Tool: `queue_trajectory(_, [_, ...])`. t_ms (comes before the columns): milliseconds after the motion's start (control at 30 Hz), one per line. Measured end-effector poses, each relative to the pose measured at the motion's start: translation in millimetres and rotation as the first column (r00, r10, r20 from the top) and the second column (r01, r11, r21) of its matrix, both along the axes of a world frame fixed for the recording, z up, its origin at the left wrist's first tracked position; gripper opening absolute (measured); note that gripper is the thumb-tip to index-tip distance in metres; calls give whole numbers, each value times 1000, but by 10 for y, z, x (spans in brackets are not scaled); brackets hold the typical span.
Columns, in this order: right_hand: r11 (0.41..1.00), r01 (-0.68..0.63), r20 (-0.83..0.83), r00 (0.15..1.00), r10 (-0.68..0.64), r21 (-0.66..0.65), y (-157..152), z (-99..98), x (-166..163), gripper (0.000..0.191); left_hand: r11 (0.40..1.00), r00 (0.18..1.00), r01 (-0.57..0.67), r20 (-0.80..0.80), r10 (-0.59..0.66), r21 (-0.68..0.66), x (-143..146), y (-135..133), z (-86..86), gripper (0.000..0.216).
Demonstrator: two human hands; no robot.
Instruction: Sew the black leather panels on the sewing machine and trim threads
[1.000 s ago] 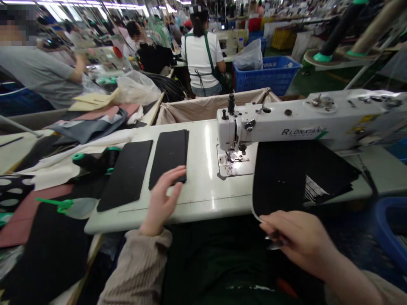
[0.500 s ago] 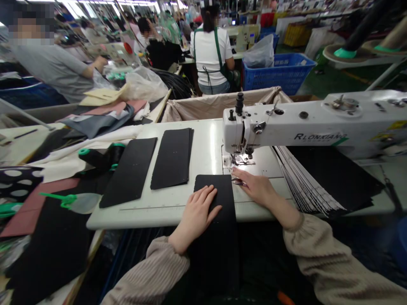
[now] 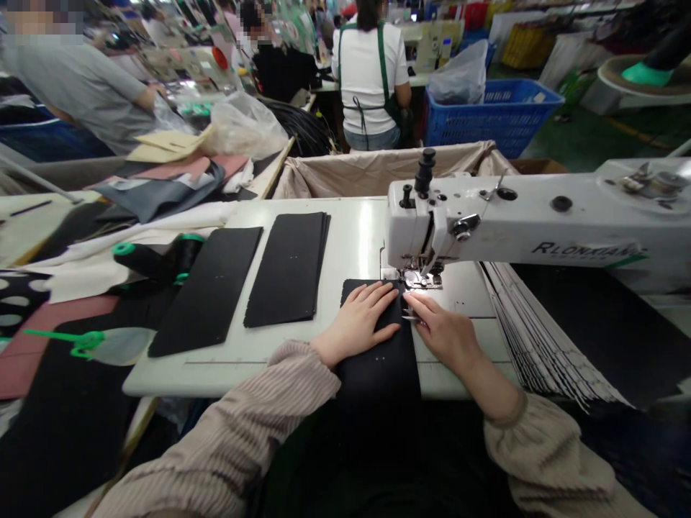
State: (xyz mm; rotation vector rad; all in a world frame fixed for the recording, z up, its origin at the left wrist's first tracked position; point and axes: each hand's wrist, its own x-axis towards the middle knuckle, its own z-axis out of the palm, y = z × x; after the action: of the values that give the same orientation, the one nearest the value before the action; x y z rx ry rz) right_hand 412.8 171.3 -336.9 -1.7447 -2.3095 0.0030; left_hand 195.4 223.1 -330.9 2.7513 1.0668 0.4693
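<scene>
A long black panel lies on the sewing table with its far end at the presser foot of the white sewing machine; its near end hangs over the table's front edge. My left hand rests flat on the panel, fingers stretched out. Beside the panel's right edge, my right hand is closed around small metal thread snips, whose blades poke out to the left. Its index fingertip touches the panel's edge just in front of the foot. The snips' handles are hidden in the palm.
Two piles of black panels lie left on the table. Right of the needle is a fanned stack of pale-edged black pieces. Thread cones and a plastic bottle sit left. A co-worker sits ahead.
Both hands and the black panel have moved forward, bringing the panel's far end up to the presser foot. My left hand now lies nearer the right hand. The view has shifted slightly.
</scene>
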Motion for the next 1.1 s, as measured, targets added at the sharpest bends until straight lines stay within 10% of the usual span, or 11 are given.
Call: queue_trajectory(1100, [1000, 5, 74, 997, -6, 11, 40, -26, -12, 53, 999, 999, 31, 21, -31, -43, -8, 85, 21, 59])
